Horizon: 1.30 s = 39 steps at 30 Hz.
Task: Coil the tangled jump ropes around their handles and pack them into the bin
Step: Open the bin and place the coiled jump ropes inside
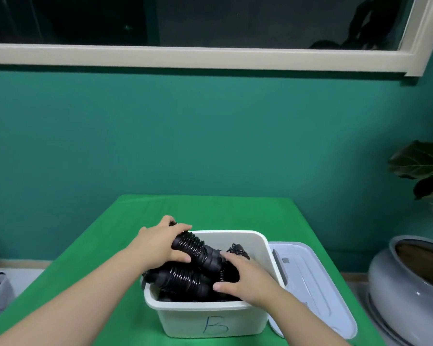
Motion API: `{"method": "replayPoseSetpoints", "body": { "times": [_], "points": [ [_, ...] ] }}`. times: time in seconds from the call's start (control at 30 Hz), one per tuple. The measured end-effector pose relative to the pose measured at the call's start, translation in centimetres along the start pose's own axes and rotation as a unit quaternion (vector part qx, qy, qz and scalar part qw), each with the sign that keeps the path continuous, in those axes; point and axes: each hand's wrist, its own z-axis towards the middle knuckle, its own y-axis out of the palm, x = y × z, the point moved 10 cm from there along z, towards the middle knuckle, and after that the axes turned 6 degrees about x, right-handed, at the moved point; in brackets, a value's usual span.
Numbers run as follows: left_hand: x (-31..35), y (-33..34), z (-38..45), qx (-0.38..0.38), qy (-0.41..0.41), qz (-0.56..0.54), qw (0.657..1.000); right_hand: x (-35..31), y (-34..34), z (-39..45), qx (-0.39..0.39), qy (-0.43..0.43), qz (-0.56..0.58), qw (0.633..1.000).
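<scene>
Two bare arms come in from 6 and 7 o'clock and reach up to the bin (210, 318), a white box with a blue letter B on its front wall. It sits on the green tabletop (90, 283), close to the person, so both hands can get into it.

Inside the bin lie the jump ropes (185, 279), black, with the cord wound round and round the handles. They fill the bin and heap up over the rim.

At about 4 o'clock in the bin, the right hand (245, 280) lies on the pile with fingers curled over the end of a bundle. I think it pushes the pile down to make room.

At about 10 o'clock, the left hand (164, 245) grips one wound bundle (198, 247), fingers wrapped round its thick end. This bundle tilts, one end still up over the rim, so it looks like it is being tucked in on top.

Just beside the bin at 3 o'clock lies the lid (310, 278), flat and off, so the top stays free for packing.

Farther off at 3 o'clock stands a grey plant pot (395, 283). A teal wall (210, 133) rises behind.
</scene>
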Motion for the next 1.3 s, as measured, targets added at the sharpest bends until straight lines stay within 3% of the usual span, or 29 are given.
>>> {"method": "replayPoseSetpoints", "body": {
  "times": [0.2,0.37,0.47,0.53,0.63,0.67,0.73,0.83,0.97,1.07,1.3],
  "points": [
    [2.2,0.5,0.0,0.062,0.039,-0.121,0.990,0.7,-1.8,-0.2,0.054,0.023,0.162,0.985],
    [6.9,1.5,0.2,0.102,0.087,-0.245,0.960,0.4,-2.4,-0.4,0.082,0.011,0.075,0.994],
    [6.9,2.2,1.2,0.120,0.026,-0.401,0.908,1.4,-3.7,-0.7,0.138,0.043,0.163,0.976],
    [7.2,3.6,2.0,0.089,-0.006,-0.447,0.890,2.9,-4.7,-0.9,0.178,0.093,0.257,0.945],
    [10.0,7.5,2.2,-0.043,0.054,-0.277,0.958,4.5,-4.8,-0.6,0.181,0.148,0.327,0.916],
    [11.0,8.2,2.2,-0.055,0.083,-0.243,0.965,4.7,-4.7,-0.5,0.175,0.155,0.332,0.914],
    [12.7,9.1,2.4,-0.058,0.112,-0.247,0.961,4.7,-4.5,-0.5,0.161,0.159,0.333,0.915],
    [13.6,10.6,3.1,-0.075,0.092,-0.177,0.977,4.5,-4.2,-0.6,0.149,0.158,0.341,0.915],
    [13.0,11.8,3.4,-0.087,0.054,-0.125,0.987,4.4,-5.3,-1.4,0.213,0.166,0.324,0.907],
    [12.9,12.0,3.3,-0.092,0.043,-0.105,0.989,4.3,-6.7,-2.2,0.248,0.184,0.265,0.914],
    [12.5,12.1,3.7,-0.128,0.051,-0.068,0.988,5.7,-7.7,-2.5,0.185,0.232,0.107,0.949]
  ]
}}
